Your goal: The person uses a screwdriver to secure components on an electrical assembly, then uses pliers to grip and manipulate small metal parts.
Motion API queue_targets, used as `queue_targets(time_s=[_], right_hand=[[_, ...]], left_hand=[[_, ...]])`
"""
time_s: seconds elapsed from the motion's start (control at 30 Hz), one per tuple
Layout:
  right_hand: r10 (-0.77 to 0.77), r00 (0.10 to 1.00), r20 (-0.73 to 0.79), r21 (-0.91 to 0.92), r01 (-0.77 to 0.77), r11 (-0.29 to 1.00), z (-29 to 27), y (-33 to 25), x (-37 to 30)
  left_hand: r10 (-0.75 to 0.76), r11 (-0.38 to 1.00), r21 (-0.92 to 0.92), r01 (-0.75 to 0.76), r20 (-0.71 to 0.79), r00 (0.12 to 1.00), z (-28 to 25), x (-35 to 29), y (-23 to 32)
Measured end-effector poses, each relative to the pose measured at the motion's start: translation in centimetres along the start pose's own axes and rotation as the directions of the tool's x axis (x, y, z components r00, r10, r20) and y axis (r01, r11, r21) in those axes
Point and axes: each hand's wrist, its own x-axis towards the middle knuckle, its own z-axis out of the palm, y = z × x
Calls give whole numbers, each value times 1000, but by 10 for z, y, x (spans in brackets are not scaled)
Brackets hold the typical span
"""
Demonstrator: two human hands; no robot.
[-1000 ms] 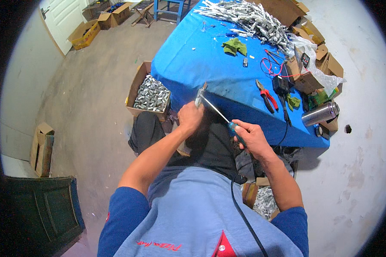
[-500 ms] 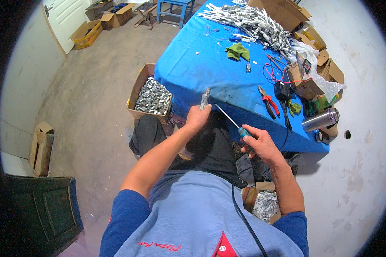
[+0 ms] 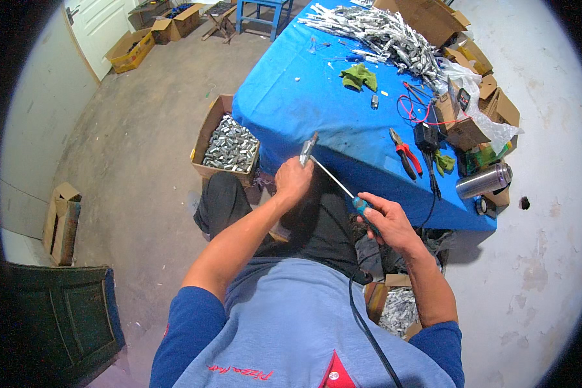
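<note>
My left hand (image 3: pixel 294 181) grips a small silver metal part (image 3: pixel 308 150) just in front of the near edge of the blue table (image 3: pixel 317 103). My right hand (image 3: pixel 388 220) is closed around the blue handle of a screwdriver (image 3: pixel 343 184). Its thin shaft runs up-left and its tip meets the metal part. Both hands hover above my lap, over dark trousers.
A cardboard box of silver metal parts (image 3: pixel 229 143) stands on the floor left of the table. On the table lie a heap of silver parts (image 3: pixel 381 32), a green cloth (image 3: pixel 359 76), red pliers (image 3: pixel 404 154), red wires, boxes and a steel flask (image 3: pixel 484 181). More cartons line the far wall.
Both hands with the part and screwdriver stay together. They sit slightly lower and nearer to the table edge in the picture as my head view shifts.
</note>
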Motion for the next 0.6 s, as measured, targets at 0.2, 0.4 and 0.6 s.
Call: queue_targets(time_s=[0.2,0.4,0.6], right_hand=[[-13,1000,-28,105,16,994,4,3,-2],[20,999,-26,102,-17,995,7,-2,3],[34,998,-58,100,-28,995,7,2,0]], left_hand=[[9,1000,-7,-9,-24,1000,7,0,-7],[6,1000,-14,-6,-14,1000,3,-3,-1],[2,1000,-14,-3,-17,1000,7,-2,-7]])
